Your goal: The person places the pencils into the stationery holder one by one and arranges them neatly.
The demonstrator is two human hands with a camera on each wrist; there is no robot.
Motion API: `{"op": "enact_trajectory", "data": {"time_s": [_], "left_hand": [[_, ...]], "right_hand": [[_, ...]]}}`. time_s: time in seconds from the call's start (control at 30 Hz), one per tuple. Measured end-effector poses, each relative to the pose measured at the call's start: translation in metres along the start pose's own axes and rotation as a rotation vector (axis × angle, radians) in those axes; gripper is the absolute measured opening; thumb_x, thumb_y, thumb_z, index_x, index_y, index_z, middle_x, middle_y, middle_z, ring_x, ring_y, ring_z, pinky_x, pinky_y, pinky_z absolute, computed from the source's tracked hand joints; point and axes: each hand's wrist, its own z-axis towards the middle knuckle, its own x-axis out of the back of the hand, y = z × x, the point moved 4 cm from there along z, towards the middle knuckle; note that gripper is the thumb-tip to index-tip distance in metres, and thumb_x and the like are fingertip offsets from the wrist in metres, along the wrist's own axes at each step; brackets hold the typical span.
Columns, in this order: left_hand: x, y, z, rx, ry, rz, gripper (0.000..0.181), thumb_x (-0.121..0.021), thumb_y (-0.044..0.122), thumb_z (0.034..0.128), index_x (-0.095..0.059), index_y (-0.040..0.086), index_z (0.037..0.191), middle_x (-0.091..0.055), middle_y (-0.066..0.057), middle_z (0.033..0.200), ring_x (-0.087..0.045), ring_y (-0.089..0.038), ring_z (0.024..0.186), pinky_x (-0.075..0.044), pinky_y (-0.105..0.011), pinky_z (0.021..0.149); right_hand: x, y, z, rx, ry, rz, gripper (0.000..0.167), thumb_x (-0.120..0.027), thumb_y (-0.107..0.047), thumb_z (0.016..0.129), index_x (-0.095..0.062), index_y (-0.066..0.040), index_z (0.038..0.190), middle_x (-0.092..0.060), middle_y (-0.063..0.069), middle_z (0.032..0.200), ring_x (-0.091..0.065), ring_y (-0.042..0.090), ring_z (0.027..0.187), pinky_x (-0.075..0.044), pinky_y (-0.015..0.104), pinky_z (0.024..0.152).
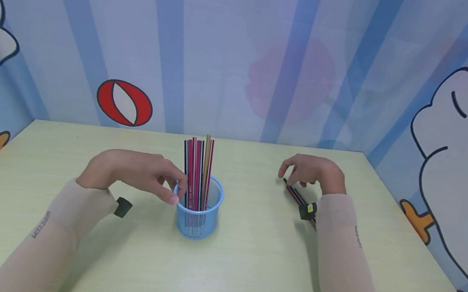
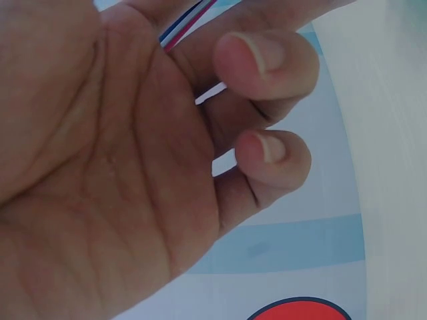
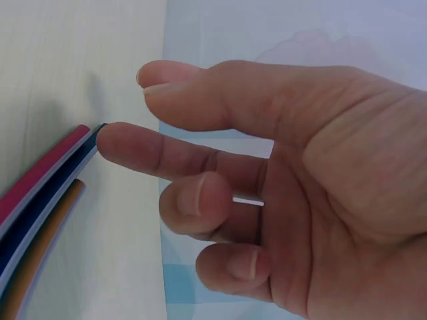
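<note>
A blue pencil cup [image 1: 195, 225] with see-through slotted sides stands upright on the table. Several striped pencils [image 1: 198, 173], in red, dark blue and gold, lean in it. My left hand [image 1: 139, 172] pinches the cup's left rim between thumb and index finger; its other fingers curl loosely in the left wrist view. To the right, my right hand [image 1: 306, 169] hovers low over a few pencils [image 1: 294, 193] lying on the table, partly hidden under the wrist. Red, blue and gold ends show in the right wrist view, where a fingertip [image 3: 123, 143] overlaps the blue pencil's end [image 3: 87, 153].
The pale wooden table [image 1: 239, 261] ends at a blue striped backdrop [image 1: 226, 59] with printed cartoon shapes, and similar printed sheets stand at both sides. Small black devices [image 1: 123, 207] sit at both wrists.
</note>
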Motion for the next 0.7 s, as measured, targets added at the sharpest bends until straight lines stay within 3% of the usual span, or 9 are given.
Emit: {"op": "enact_trajectory", "data": {"time_s": [0.13, 0.37, 0.7], "left_hand": [[0.000, 0.000, 0.000, 0.000, 0.000, 0.001, 0.009, -0.069, 0.031, 0.0954, -0.065, 0.024, 0.097, -0.067, 0.009, 0.107, -0.062, -0.017, 0.113, -0.048, -0.037, 0.089], [0.000, 0.002, -0.001, 0.001, -0.002, -0.005, 0.008, -0.069, 0.031, 0.0954, -0.065, 0.024, 0.097, -0.067, 0.009, 0.108, -0.062, -0.017, 0.114, -0.048, -0.037, 0.089], [0.000, 0.002, -0.001, -0.007, 0.001, 0.003, 0.007, -0.069, 0.030, 0.0956, -0.065, 0.024, 0.097, -0.067, 0.010, 0.107, -0.062, -0.016, 0.112, -0.048, -0.038, 0.088]], "right_hand": [[-0.002, 0.001, 0.002, -0.030, -0.005, 0.002, 0.032, -0.058, -0.006, 0.093, -0.066, -0.018, 0.121, -0.059, 0.010, 0.100, -0.026, 0.014, 0.052, -0.026, 0.029, 0.053], [-0.006, 0.004, 0.006, -0.064, -0.018, 0.001, 0.026, -0.061, -0.009, 0.095, -0.067, -0.020, 0.118, -0.052, 0.006, 0.079, -0.027, 0.014, 0.053, -0.026, 0.029, 0.054], [-0.012, 0.001, 0.007, -0.106, 0.042, -0.020, 0.026, -0.063, -0.011, 0.089, -0.069, -0.025, 0.110, -0.048, 0.008, 0.113, -0.040, 0.018, 0.066, -0.035, 0.034, 0.062]]}}
